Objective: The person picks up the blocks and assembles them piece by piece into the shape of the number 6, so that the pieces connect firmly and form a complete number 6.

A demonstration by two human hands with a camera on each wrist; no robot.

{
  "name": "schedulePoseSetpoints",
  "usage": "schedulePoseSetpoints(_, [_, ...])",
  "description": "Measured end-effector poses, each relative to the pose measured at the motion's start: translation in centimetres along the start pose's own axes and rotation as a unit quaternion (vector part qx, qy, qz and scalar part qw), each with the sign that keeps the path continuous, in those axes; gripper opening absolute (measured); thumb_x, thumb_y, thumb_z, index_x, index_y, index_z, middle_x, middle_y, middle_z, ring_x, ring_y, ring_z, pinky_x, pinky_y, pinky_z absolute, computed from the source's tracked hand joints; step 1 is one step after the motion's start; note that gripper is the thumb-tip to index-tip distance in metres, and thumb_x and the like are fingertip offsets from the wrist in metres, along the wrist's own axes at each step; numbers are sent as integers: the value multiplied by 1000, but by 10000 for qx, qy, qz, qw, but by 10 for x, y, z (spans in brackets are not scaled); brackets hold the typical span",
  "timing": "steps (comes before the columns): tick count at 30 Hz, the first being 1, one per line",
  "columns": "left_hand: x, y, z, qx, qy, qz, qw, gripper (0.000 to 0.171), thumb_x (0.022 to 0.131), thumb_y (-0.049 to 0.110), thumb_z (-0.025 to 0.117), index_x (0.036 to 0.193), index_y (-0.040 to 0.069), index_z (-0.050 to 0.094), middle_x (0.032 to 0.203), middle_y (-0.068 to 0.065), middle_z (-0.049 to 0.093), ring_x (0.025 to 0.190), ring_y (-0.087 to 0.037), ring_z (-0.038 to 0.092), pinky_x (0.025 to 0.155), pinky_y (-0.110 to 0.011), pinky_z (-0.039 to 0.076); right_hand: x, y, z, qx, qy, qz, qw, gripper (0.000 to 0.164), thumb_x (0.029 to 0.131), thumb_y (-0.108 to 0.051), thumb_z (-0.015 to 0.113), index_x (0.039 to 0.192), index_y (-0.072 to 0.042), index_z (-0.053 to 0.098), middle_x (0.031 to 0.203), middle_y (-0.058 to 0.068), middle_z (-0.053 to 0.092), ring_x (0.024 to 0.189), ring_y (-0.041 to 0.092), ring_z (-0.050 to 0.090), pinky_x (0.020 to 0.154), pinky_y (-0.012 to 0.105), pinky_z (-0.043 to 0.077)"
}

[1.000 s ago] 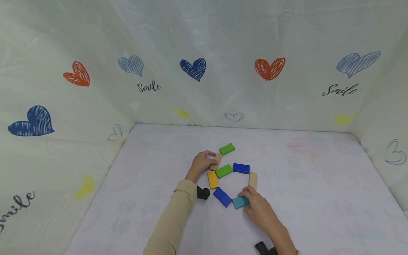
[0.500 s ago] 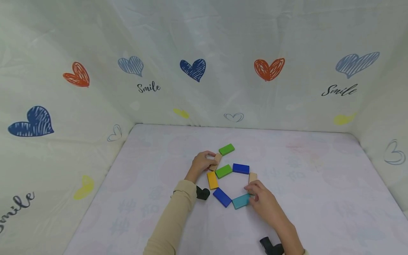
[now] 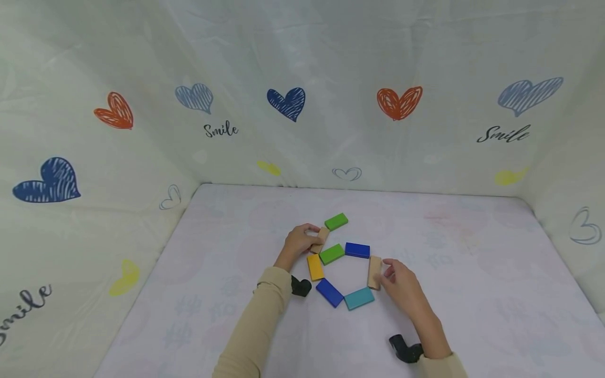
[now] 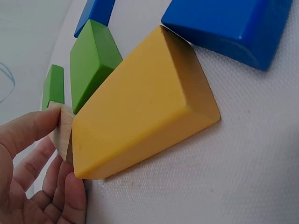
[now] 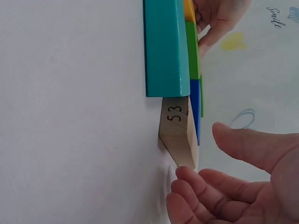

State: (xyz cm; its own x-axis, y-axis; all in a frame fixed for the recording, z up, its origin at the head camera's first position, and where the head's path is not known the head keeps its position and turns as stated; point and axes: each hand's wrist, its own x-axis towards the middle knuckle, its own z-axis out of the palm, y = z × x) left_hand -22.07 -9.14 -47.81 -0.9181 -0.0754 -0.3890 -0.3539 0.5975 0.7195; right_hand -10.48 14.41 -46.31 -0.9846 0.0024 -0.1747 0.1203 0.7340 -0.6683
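Note:
Several flat coloured blocks lie in a ring on the table. My left hand (image 3: 299, 240) pinches a plain wooden block (image 3: 323, 234) between thumb and fingers; its far end meets a green block (image 3: 336, 221). In the left wrist view a yellow block (image 4: 135, 102) stands large just beside those fingers. My right hand (image 3: 404, 286) is at the right side of a second wooden block (image 3: 374, 272), thumb and fingers apart, holding nothing. In the right wrist view this wooden block (image 5: 175, 123), marked 53, sits at the end of a teal block (image 5: 163, 51).
The ring also has a second green block (image 3: 332, 254), a blue block (image 3: 357, 250) at the back and another blue block (image 3: 330, 292) in front. Black devices are on both wrists, the right wrist device (image 3: 405, 349) showing more. Printed cloth walls (image 3: 340, 142) enclose the table's back and sides.
My right hand has left the teal block and moved right and slightly away, past the second wooden block, now uncovered along its length. The left hand has stayed put.

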Motion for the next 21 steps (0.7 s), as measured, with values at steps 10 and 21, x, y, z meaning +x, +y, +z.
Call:
schedulePoseSetpoints(10, [1, -1, 0, 40, 4, -56, 10000, 30, 79, 23, 73, 108, 18, 67, 99, -10, 62, 59, -14, 47, 49, -21, 39, 11, 7, 7, 248, -252, 148, 9993, 52, 86, -17, 64, 128, 8, 45, 79, 7, 54, 68, 16, 46, 57, 26, 37])
schedulePoseSetpoints(21, [0, 1, 1, 32, 24, -33, 10000, 29, 79, 23, 73, 107, 18, 67, 100, -10, 63, 59, -13, 47, 49, -20, 38, 15, 11, 7, 284, -255, -12, 9993, 51, 85, -13, 64, 127, 9, 45, 78, 5, 53, 66, 14, 46, 56, 23, 36])
